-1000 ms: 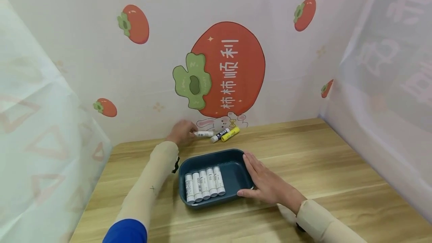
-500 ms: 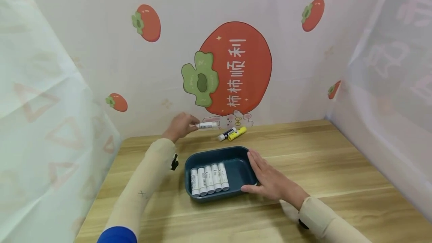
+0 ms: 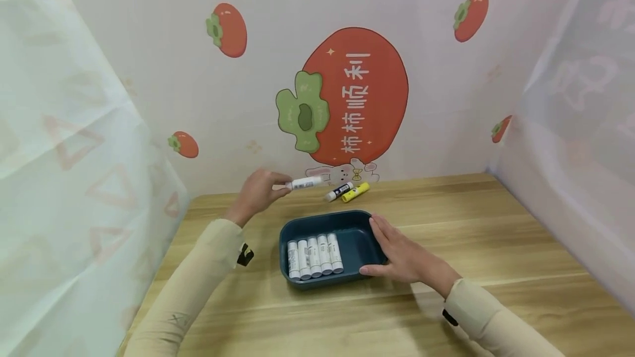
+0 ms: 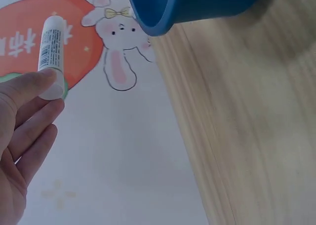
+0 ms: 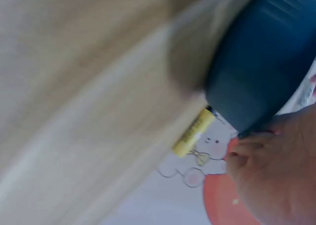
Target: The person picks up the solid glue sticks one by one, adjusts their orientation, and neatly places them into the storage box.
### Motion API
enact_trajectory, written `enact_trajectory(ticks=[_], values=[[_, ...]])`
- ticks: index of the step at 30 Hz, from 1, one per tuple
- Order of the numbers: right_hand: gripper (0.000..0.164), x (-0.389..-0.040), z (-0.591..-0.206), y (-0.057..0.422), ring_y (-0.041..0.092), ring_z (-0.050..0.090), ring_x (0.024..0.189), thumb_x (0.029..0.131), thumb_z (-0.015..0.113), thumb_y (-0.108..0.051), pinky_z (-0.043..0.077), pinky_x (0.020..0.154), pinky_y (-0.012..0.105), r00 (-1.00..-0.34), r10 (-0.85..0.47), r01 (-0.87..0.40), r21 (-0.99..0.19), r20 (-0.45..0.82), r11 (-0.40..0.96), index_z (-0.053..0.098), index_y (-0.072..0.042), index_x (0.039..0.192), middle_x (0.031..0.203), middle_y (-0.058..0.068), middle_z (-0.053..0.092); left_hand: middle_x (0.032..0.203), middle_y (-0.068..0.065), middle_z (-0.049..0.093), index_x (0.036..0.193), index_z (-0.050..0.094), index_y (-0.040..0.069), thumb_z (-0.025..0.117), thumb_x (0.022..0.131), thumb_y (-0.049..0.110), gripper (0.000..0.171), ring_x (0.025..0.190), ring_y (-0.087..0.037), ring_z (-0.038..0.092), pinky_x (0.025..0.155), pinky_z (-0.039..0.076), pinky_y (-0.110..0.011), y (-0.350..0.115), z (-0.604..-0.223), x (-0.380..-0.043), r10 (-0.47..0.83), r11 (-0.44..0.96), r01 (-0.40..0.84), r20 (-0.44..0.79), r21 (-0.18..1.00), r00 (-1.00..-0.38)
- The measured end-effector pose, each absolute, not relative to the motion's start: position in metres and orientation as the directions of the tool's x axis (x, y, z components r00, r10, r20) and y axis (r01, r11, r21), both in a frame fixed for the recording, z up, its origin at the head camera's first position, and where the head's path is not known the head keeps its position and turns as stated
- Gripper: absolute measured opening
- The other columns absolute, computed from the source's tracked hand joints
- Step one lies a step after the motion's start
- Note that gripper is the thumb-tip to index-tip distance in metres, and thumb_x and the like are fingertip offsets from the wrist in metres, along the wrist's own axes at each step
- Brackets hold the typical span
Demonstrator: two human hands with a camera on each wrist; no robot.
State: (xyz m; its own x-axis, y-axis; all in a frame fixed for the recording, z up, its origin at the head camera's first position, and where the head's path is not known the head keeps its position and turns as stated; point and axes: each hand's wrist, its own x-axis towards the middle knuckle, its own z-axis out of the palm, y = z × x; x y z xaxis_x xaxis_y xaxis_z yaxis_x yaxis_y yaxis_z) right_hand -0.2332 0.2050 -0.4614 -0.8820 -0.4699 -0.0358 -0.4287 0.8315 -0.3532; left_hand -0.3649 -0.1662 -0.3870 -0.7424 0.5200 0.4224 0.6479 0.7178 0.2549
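Observation:
Between thumb and fingertips, my left hand (image 3: 260,193) pinches a white glue stick (image 3: 305,183) by one end, raised above the back of the table. Its printed label shows in the left wrist view, where the stick (image 4: 51,50) points upward. A dark teal tray (image 3: 362,249) stands in front, with several white glue sticks (image 3: 315,256) lying side by side in its left part. My right hand (image 3: 408,258) rests against the tray's right end, fingers extended along the rim and thumb at the front corner.
Behind the tray, a dark-labelled glue stick (image 3: 340,191) and a yellow glue stick (image 3: 356,192) lie beside each other near the back wall. A white printed sheet (image 3: 436,125) covers the wall, and more sheeting hangs at both sides of the wooden table (image 3: 317,324).
My left hand has picked the white glue stick up from the table's back edge and drawn it slightly toward me. The right hand stays at the tray; the head view has shifted a little.

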Motion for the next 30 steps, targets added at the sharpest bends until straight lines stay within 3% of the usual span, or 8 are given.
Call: enact_trajectory(ticks=[8,15,24,30], values=[[0.114,-0.237,-0.428,0.189,0.040,0.026,0.162,0.092,0.062,-0.077,0.032,0.126,0.063,-0.887,-0.459,-0.383,-0.463,-0.058,0.799,0.015,-0.009,0.171,0.178,0.014,0.016,0.113,-0.011,0.082,0.117,0.082,0.007,0.084,0.092,0.016,0.027,0.104,-0.030,0.079,0.087,0.064,-0.051,-0.172,-0.383,-0.327,0.433,0.676,0.619,0.465,0.400,-0.772],[0.087,-0.248,-0.402,0.151,0.035,0.050,0.150,0.098,0.066,-0.061,0.044,0.121,0.057,-0.887,-0.454,-0.407,-0.615,0.088,0.676,0.042,-0.005,0.161,0.163,0.015,0.050,0.109,-0.011,0.082,0.116,0.083,0.007,0.085,0.091,0.016,0.026,0.103,-0.029,0.080,0.088,0.065,-0.051,-0.165,-0.389,-0.296,0.347,0.584,0.616,0.523,0.529,-0.778],[0.055,-0.262,-0.398,0.110,0.028,0.070,0.129,0.102,0.070,-0.043,0.058,0.107,0.047,-0.939,-0.264,-0.298,-0.908,0.222,0.294,0.062,-0.010,0.146,0.140,0.011,0.070,0.113,-0.015,0.081,0.119,0.081,0.005,0.082,0.093,0.012,0.026,0.101,-0.030,0.080,0.082,0.065,-0.028,-0.140,-0.399,-0.279,0.237,0.269,0.533,0.481,0.802,-0.844],[0.041,-0.267,-0.401,0.090,0.020,0.073,0.119,0.102,0.073,-0.030,0.061,0.100,0.032,-0.965,-0.126,-0.234,-0.972,0.230,0.020,0.069,-0.009,0.137,0.133,0.013,0.072,0.116,-0.016,0.080,0.118,0.081,0.005,0.083,0.092,0.013,0.027,0.103,-0.025,0.080,0.084,0.065,-0.029,-0.127,-0.405,-0.270,0.161,0.154,0.428,0.405,0.890,-0.900]])
